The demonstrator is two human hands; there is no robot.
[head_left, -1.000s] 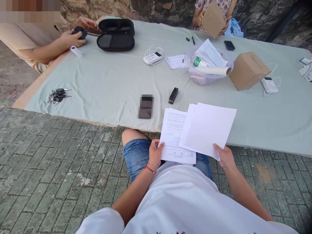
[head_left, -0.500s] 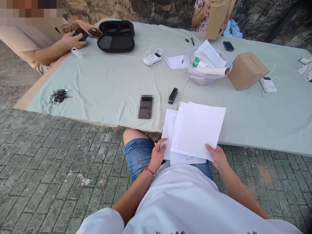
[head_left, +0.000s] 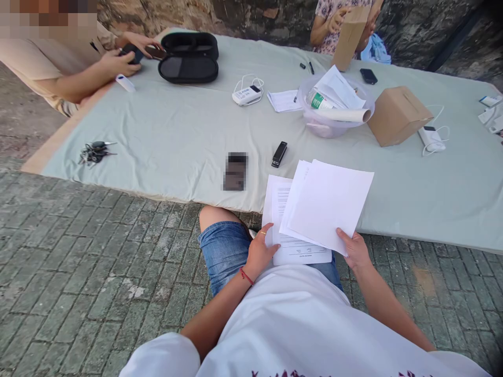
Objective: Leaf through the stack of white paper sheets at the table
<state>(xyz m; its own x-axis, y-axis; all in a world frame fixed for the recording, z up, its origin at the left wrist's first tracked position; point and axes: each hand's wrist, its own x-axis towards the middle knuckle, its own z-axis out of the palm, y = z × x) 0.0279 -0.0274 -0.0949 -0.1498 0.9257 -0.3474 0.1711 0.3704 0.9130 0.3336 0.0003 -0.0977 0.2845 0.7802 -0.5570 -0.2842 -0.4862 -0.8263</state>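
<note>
My right hand [head_left: 356,250] pinches the lower right corner of a few white sheets [head_left: 332,201], thumb on top; their upper faces look mostly blank. Below and to the left, partly covered by them, lie printed sheets [head_left: 280,201] over my lap and the table edge. My left hand [head_left: 261,252] grips the left edge of these printed sheets, with its thumb over the paper; some of its fingers are hidden. A black stapler [head_left: 279,154] rests on the cloth just beyond the papers. To its left is a dark, pixelated flat object [head_left: 234,172].
On the cloth-covered table [head_left: 176,136] stand a clear tub [head_left: 330,128] of papers and a bottle, a cardboard box [head_left: 398,118], a black case [head_left: 188,60], keys [head_left: 96,153] and white corded devices [head_left: 247,95]. Two people sit across, one holding a box [head_left: 349,39].
My right hand has shifted the upper white sheets up and to the right, uncovering more of the printed sheets. My left thumb has moved further over the paper. The far person's box has tilted.
</note>
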